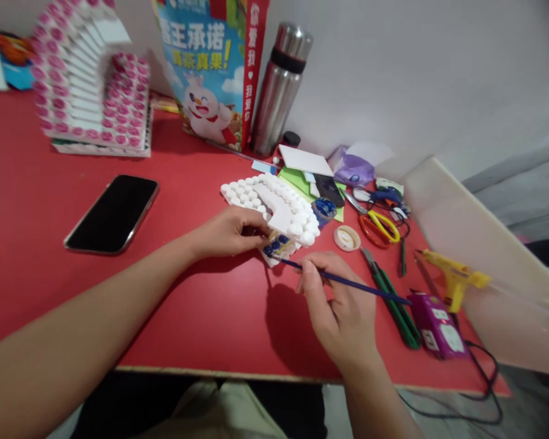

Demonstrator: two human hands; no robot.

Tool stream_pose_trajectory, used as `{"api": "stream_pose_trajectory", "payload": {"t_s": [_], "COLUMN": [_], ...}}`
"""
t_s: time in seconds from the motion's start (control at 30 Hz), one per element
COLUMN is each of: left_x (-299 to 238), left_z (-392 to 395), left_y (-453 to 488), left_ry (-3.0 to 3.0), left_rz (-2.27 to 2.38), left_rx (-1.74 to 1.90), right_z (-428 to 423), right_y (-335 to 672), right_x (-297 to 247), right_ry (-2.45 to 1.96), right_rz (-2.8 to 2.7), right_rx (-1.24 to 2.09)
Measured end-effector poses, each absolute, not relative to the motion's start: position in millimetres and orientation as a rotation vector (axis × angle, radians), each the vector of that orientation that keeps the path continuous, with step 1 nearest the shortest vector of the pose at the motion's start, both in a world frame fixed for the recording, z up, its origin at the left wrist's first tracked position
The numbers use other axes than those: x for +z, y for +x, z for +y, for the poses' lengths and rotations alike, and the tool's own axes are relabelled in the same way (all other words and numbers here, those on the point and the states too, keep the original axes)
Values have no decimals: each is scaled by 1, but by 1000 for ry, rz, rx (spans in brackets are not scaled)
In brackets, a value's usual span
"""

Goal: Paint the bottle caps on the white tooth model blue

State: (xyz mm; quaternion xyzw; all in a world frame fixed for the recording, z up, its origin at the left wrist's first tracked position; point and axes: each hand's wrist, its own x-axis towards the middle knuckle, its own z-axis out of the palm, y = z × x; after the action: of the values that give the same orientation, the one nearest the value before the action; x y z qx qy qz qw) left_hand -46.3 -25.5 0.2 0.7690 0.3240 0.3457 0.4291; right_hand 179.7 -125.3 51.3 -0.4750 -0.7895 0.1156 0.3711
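Observation:
A white craft model (pixel 279 204) covered in round white pieces rests on the red table. Its near side carries several dark blue painted rounds. My left hand (pixel 238 231) grips the model's near left edge between thumb and fingers. In my right hand (pixel 336 299) is a thin blue paintbrush (pixel 348 281), held like a pen, its tip at the blue rounds. Just behind the model stands a small open jar of blue paint (pixel 324 210). The jar's pale lid (pixel 346 238) lies beside it, to the right.
A phone (pixel 112 213) lies at left, below a pink-and-white craft model (pixel 91 85). Behind stand a printed bag (pixel 210 73) and a steel flask (pixel 281 88). Scissors (pixel 379 228), a green utility knife (pixel 396 308), a yellow glue gun (pixel 452 274) and a purple box (pixel 439 326) with cables occupy the right.

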Motion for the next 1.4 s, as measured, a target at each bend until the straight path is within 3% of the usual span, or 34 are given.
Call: {"api": "stream_pose_trajectory", "payload": {"t_s": [1.4], "left_x": [-1], "left_z": [-26], "left_y": [-46], "left_ry": [1935], "left_rz": [809], "left_rx": [872], "right_z": [-127], "right_y": [181], "right_x": [46], "right_ry": [-1214], "right_rz": [-2020], "right_rx": [149]}}
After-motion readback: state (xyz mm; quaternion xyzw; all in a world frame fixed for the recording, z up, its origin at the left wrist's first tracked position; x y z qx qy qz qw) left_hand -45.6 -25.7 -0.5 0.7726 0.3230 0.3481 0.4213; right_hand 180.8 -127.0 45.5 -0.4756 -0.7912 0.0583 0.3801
